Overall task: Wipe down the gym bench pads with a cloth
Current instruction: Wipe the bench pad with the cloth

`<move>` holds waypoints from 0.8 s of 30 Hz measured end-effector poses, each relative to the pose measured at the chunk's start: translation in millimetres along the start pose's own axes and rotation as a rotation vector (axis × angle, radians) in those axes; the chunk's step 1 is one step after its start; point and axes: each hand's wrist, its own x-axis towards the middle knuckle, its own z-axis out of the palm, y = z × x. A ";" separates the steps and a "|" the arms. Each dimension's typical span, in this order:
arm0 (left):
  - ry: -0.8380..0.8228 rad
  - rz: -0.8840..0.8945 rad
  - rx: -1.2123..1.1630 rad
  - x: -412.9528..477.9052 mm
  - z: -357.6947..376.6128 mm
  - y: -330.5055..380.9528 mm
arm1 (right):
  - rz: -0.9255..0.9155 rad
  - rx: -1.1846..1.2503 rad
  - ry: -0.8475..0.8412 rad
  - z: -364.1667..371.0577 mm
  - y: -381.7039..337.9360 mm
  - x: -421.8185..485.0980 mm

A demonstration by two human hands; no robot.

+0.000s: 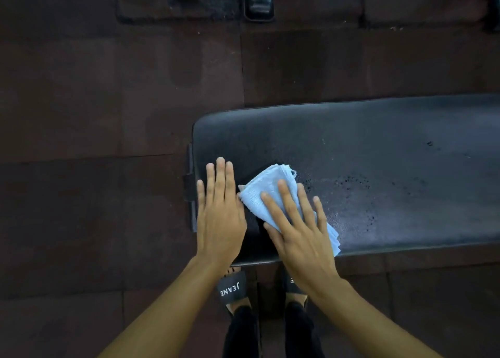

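Observation:
A black padded gym bench pad (378, 146) runs from the middle of the view to the right edge, with small dark specks on its surface. A folded light blue cloth (267, 192) lies on the pad near its left end. My right hand (300, 230) presses flat on the cloth, fingers spread, covering its lower half. My left hand (219, 211) rests flat on the pad just left of the cloth, fingers straight and together, holding nothing.
Dark reddish rubber floor tiles (108, 114) surround the bench. A black metal bracket (189, 187) sticks out at the pad's left end. My feet in black slides (232, 287) stand under the near edge. Dark equipment bases (258, 0) sit at the top.

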 end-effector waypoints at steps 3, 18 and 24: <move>0.027 0.001 0.026 -0.9 5.4 -2.5 | -0.099 -0.031 0.039 6.8 9.5 17.1; 0.037 -0.028 0.131 -2.0 4.7 4.0 | 0.407 0.087 0.112 -21.5 105.1 79.4; 0.056 -0.010 0.126 -3.5 5.8 0.3 | 0.377 0.086 0.050 -1.0 65.3 -14.2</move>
